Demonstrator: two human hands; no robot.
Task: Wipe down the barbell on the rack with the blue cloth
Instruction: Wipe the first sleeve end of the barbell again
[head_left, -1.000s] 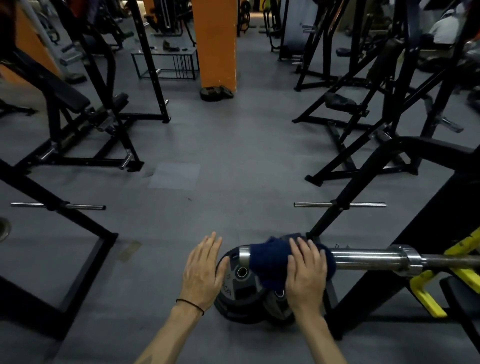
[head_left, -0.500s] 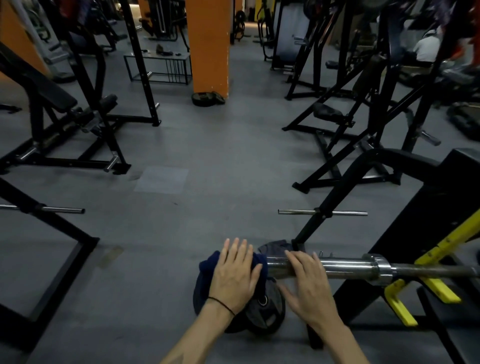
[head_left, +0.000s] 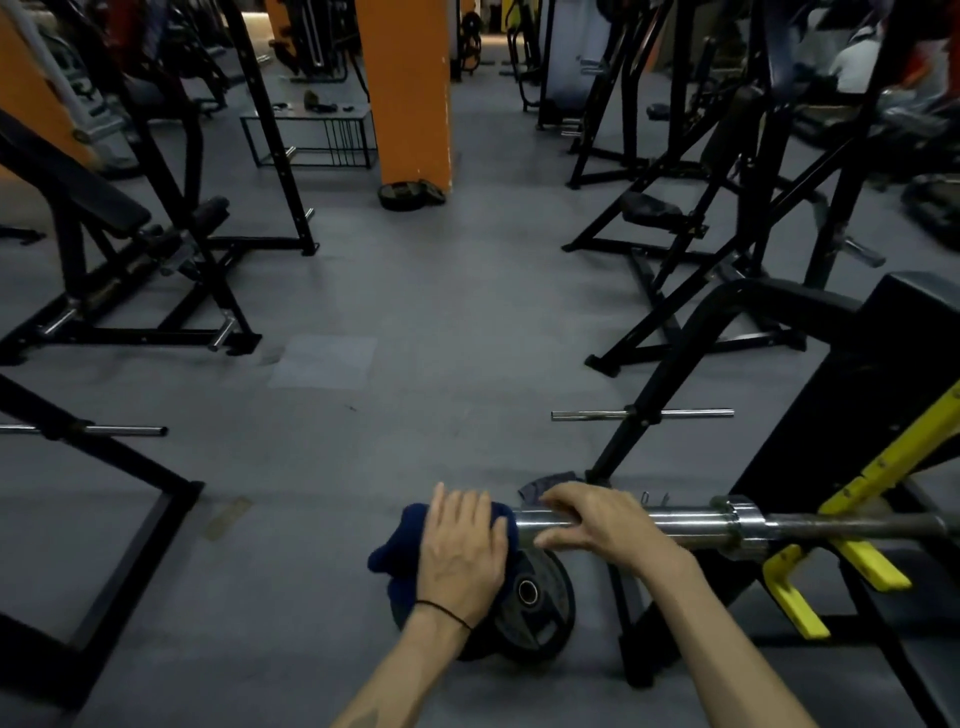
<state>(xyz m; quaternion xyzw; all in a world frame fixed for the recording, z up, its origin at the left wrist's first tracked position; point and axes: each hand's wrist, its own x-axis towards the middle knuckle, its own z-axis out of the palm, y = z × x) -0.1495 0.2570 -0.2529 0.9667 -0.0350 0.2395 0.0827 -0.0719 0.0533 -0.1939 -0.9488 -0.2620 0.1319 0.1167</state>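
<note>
Left hand (head_left: 464, 551) lies flat, fingers together, on the cloth (head_left: 400, 545), hiding the bar (head_left: 675, 524) end. Right hand (head_left: 597, 525) curls over the bar beside it. Bar's far end is cut off.

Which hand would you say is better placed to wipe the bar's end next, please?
The left hand: it already presses the dark blue cloth over the chrome barbell sleeve's end. The right hand grips bare sleeve, without cloth.

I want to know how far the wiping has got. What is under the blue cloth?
The blue cloth covers the barbell sleeve's end, which is hidden, with the left hand on top. A weight plate lies on the floor below.
</note>
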